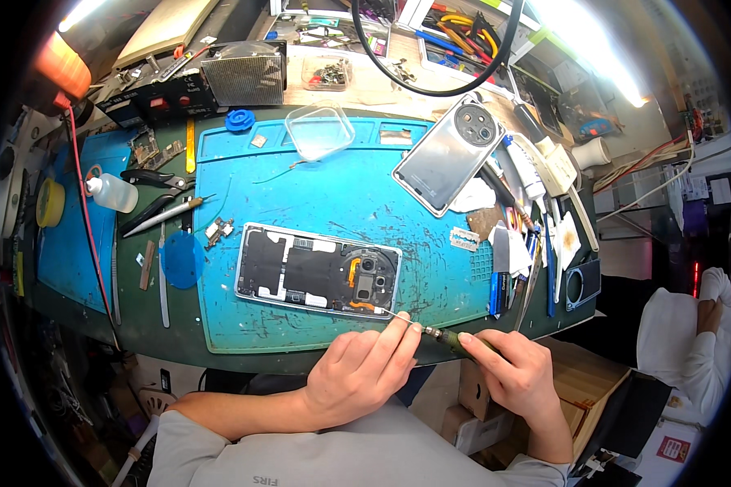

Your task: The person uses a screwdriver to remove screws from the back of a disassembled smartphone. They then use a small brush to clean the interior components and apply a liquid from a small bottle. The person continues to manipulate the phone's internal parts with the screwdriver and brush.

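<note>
An opened smartphone (pixel 317 272) lies on the blue work mat (pixel 317 195), its inside facing up, with orange flex cables and a round camera section at its right end. My right hand (pixel 516 369) is closed round the green handle of a screwdriver (pixel 445 337). The thin shaft points left, and its tip is at the phone's lower right corner. At the shaft, the fingertips of my left hand (pixel 365 369) are pressed together on the metal. Whether the tip sits in a screw is too small to tell.
A clear-backed phone cover (pixel 451 154) lies at the upper right, near a razor blade (pixel 464 239) and several pens and tools. Behind the phone stands a clear plastic box (pixel 319 130). Left are pliers (pixel 150 178), a white bottle (pixel 112 193) and a blue disc (pixel 182 260). Someone in white sits far right.
</note>
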A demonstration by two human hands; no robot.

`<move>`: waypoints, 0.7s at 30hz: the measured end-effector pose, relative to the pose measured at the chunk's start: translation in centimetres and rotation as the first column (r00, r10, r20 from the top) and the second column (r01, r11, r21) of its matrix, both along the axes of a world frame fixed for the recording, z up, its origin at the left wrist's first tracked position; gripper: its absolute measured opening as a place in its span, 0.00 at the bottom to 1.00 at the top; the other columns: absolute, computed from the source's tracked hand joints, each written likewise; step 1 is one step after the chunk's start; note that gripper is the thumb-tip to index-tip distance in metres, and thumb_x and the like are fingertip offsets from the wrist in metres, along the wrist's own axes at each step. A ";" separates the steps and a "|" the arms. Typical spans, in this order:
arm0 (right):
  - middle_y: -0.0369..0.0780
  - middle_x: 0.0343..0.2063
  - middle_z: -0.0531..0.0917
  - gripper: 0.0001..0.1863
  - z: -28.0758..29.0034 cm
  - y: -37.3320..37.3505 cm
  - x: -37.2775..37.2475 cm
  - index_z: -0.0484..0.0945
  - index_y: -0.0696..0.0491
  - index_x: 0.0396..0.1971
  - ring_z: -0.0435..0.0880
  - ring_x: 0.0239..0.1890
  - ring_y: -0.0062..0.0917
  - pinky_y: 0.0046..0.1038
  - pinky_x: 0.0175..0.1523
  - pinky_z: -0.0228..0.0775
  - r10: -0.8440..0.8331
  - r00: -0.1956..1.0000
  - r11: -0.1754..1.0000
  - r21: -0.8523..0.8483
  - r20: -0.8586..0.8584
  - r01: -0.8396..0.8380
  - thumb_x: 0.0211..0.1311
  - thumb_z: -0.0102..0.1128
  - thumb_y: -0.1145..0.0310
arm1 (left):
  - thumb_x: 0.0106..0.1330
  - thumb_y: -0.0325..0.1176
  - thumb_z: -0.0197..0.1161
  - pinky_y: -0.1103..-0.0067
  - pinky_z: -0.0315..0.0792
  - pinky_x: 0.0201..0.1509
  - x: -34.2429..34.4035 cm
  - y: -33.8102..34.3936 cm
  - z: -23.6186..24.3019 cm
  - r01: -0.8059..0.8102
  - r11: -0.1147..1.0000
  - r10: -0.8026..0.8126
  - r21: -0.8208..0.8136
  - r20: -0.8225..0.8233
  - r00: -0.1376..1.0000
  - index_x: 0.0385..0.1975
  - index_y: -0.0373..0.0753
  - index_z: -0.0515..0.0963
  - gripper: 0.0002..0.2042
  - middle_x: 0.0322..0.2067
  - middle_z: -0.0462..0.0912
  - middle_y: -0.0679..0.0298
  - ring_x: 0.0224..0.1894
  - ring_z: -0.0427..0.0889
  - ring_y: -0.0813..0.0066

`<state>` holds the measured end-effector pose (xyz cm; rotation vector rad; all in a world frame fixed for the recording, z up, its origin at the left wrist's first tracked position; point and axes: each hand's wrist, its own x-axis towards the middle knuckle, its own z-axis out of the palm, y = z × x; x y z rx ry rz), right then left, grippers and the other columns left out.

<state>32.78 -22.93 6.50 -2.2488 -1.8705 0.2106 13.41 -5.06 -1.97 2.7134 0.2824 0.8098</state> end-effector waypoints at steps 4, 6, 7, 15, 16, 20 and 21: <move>0.34 0.42 0.86 0.34 -0.2 0.1 -0.2 0.87 0.42 0.60 0.80 0.28 0.25 0.27 0.31 0.76 -0.003 1.000 1.000 0.003 0.002 0.003 0.48 0.68 0.79 | 0.59 0.36 0.74 0.78 0.71 0.47 -0.2 0.0 0.0 0.009 1.000 -0.009 0.008 -0.005 1.000 0.58 0.40 0.86 0.24 0.58 0.86 0.64 0.40 0.79 0.76; 0.35 0.42 0.87 0.33 -0.5 -0.2 -0.4 0.87 0.44 0.60 0.83 0.30 0.26 0.28 0.32 0.78 -0.034 0.999 0.999 0.042 -0.013 0.034 0.49 0.71 0.80 | 0.64 0.35 0.69 0.78 0.72 0.47 -0.2 0.3 0.0 0.029 0.999 -0.029 0.040 0.013 0.999 0.59 0.39 0.85 0.22 0.56 0.86 0.63 0.40 0.77 0.76; 0.35 0.42 0.87 0.33 -0.8 -0.4 -0.5 0.86 0.45 0.60 0.84 0.31 0.27 0.28 0.33 0.79 -0.050 0.999 0.997 0.061 -0.021 0.051 0.50 0.72 0.80 | 0.67 0.34 0.66 0.79 0.72 0.47 -0.2 0.4 0.0 0.039 0.998 -0.040 0.055 0.022 0.999 0.59 0.39 0.84 0.21 0.55 0.86 0.62 0.40 0.77 0.76; 0.47 0.45 0.88 0.37 -3.1 -2.7 -1.4 0.78 0.58 0.65 0.89 0.37 0.37 0.32 0.39 0.82 -0.217 0.943 0.936 0.220 -0.251 0.274 0.52 0.80 0.75 | 0.56 0.22 0.79 0.68 0.74 0.40 -0.8 3.5 2.6 0.071 0.959 -0.034 -0.275 0.136 0.990 0.43 0.38 0.84 0.15 0.39 0.84 0.62 0.37 0.83 0.61; 0.48 0.45 0.88 0.37 -3.4 -2.9 -1.8 0.77 0.58 0.66 0.89 0.37 0.37 0.32 0.39 0.82 -0.255 0.925 0.923 0.213 -0.283 0.319 0.53 0.80 0.75 | 0.59 0.24 0.76 0.69 0.74 0.39 -0.3 4.4 2.7 0.058 0.966 -0.028 -0.251 0.122 0.992 0.43 0.37 0.83 0.13 0.38 0.83 0.62 0.36 0.82 0.62; 0.48 0.43 0.86 0.35 -4.6 -2.2 -3.1 0.76 0.60 0.67 0.88 0.37 0.37 0.33 0.41 0.81 -0.306 0.896 0.852 0.328 -0.322 0.408 0.59 0.76 0.77 | 0.62 0.26 0.74 0.72 0.74 0.35 0.5 5.0 2.5 0.030 0.985 -0.017 -0.168 0.079 0.997 0.41 0.36 0.81 0.10 0.36 0.81 0.63 0.33 0.80 0.66; 0.48 0.43 0.86 0.34 -4.9 -2.0 -3.3 0.76 0.60 0.67 0.88 0.37 0.37 0.33 0.41 0.81 -0.311 0.897 0.831 0.368 -0.315 0.418 0.59 0.76 0.77 | 0.62 0.27 0.74 0.72 0.74 0.34 0.6 5.0 2.5 0.034 0.990 -0.025 -0.140 0.066 0.998 0.41 0.36 0.81 0.10 0.35 0.80 0.63 0.32 0.80 0.67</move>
